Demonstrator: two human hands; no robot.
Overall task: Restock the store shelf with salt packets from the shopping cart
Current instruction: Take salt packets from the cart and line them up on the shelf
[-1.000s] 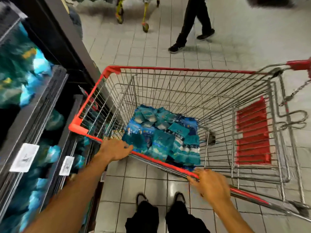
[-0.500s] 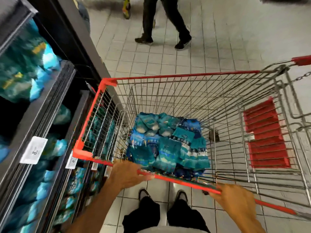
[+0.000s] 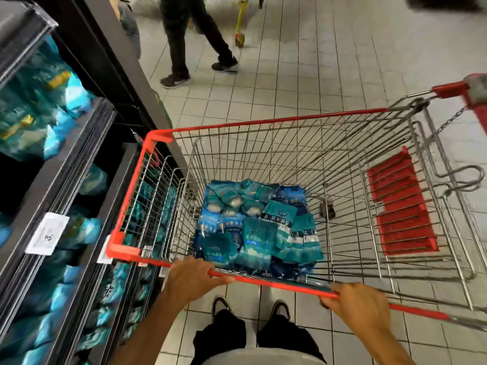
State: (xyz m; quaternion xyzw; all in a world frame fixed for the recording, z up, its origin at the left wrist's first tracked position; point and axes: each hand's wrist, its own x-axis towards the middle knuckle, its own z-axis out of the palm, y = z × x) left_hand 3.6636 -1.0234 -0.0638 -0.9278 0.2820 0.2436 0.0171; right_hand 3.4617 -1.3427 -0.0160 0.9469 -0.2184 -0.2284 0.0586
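Note:
A wire shopping cart (image 3: 263, 122) with a red rim stands in front of me on the tiled floor. A pile of teal and blue salt packets (image 3: 257, 227) lies on its bottom, toward the left. My left hand (image 3: 192, 277) grips the near red rim by the left corner. My right hand (image 3: 361, 306) grips the same rim further right. A dark store shelf (image 3: 66, 159) runs along the left, its tiers holding blurred teal packets (image 3: 39, 106) like those in the cart.
A person in dark trousers (image 3: 189, 40) walks across the aisle beyond the cart, near a yellow trolley leg (image 3: 239, 25). White price tags (image 3: 47, 233) hang on the shelf edges. The cart's red child seat flap (image 3: 400, 204) is at right. My feet (image 3: 250, 309) stand below the rim.
The cart has shifted lower and rightwards in view, alongside the shelf, with both hands staying on its rim. The person beyond has walked left across the aisle.

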